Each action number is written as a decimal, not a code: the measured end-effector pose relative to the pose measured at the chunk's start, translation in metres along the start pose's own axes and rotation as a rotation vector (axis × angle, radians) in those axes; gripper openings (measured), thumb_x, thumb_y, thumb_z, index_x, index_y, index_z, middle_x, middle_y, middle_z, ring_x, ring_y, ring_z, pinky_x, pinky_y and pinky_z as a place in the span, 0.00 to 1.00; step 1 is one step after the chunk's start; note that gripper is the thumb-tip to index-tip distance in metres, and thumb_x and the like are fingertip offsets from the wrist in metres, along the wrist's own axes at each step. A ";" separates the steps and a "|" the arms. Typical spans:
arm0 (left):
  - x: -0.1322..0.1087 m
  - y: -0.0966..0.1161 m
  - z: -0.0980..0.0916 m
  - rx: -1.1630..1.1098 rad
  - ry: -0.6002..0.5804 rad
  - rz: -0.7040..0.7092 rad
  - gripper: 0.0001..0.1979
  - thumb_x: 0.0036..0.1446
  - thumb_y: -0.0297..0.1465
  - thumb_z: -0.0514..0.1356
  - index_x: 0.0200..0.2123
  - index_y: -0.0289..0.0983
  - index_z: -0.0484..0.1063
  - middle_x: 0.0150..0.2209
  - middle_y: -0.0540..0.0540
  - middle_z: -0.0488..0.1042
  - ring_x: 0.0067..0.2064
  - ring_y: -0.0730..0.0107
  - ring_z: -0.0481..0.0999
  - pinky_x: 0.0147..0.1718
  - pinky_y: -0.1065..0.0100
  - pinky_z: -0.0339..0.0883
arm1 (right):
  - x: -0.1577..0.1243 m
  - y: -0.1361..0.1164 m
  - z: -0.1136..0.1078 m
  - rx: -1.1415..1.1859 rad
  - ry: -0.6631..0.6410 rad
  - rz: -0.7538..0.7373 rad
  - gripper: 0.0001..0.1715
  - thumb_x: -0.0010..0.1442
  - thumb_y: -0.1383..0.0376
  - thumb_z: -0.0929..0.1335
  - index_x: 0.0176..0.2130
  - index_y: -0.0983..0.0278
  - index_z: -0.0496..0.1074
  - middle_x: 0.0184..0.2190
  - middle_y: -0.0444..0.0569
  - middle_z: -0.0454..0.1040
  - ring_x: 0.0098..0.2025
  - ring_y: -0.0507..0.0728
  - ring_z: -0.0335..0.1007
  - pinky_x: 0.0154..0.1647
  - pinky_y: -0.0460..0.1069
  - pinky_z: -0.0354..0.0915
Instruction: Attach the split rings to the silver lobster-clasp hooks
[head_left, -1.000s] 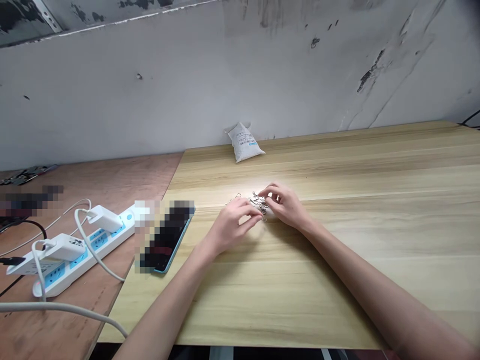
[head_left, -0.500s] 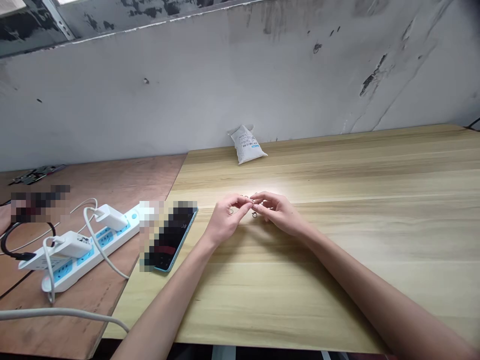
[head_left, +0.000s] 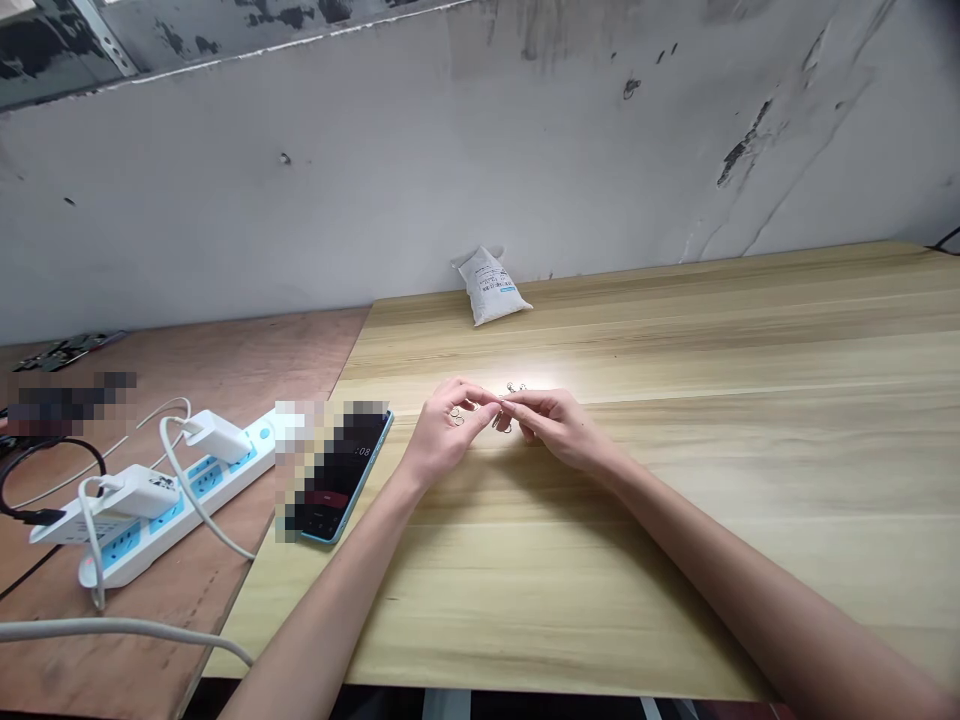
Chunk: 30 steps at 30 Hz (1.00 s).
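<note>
Head view shows two bare hands meeting at the fingertips over the pale wooden counter (head_left: 712,430). The left hand (head_left: 441,437) has its thumb and forefinger brought near each other, a narrow gap at most; the right hand (head_left: 561,428) does likewise from the other side. Whether either hand grips anything is too small to tell. Small metal rings (head_left: 514,388) lie on the counter just beyond and between the hands, and others show beneath the fingers. Left of the left hand is a phone (head_left: 341,480) with its screen lit. A white packet (head_left: 491,287) sits at the back near the wall (head_left: 360,180). Further left, a power strip (head_left: 204,478) holds plugged-in chargers (head_left: 217,437).
</note>
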<state>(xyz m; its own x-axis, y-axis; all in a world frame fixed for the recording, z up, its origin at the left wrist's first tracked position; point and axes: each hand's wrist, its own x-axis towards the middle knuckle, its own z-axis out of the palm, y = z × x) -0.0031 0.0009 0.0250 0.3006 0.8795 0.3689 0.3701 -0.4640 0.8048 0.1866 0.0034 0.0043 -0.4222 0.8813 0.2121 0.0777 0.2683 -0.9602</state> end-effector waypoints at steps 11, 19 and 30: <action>-0.001 0.002 0.001 0.322 0.072 0.051 0.03 0.57 0.32 0.64 0.32 0.41 0.78 0.34 0.49 0.75 0.42 0.63 0.72 0.46 0.60 0.59 | -0.001 0.000 0.004 -0.003 0.052 -0.003 0.20 0.64 0.53 0.65 0.38 0.64 0.79 0.30 0.48 0.76 0.25 0.51 0.63 0.27 0.47 0.61; -0.003 0.002 0.006 0.244 0.097 -0.002 0.03 0.56 0.32 0.65 0.29 0.42 0.78 0.33 0.51 0.75 0.41 0.64 0.73 0.50 0.58 0.57 | -0.001 -0.004 0.009 0.010 0.093 -0.065 0.20 0.63 0.53 0.65 0.41 0.62 0.80 0.31 0.48 0.75 0.36 0.55 0.70 0.39 0.50 0.65; -0.002 0.004 0.003 0.112 0.143 0.021 0.02 0.54 0.30 0.65 0.29 0.40 0.77 0.32 0.50 0.73 0.39 0.66 0.73 0.43 0.63 0.64 | 0.000 -0.007 0.009 0.084 0.087 -0.026 0.20 0.61 0.51 0.67 0.30 0.65 0.75 0.29 0.47 0.72 0.30 0.51 0.64 0.30 0.46 0.61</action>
<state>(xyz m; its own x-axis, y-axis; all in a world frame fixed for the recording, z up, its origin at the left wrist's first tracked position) 0.0005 -0.0036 0.0261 0.1838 0.8720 0.4538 0.4635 -0.4840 0.7423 0.1777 -0.0021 0.0098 -0.3425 0.9059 0.2490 -0.0097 0.2616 -0.9651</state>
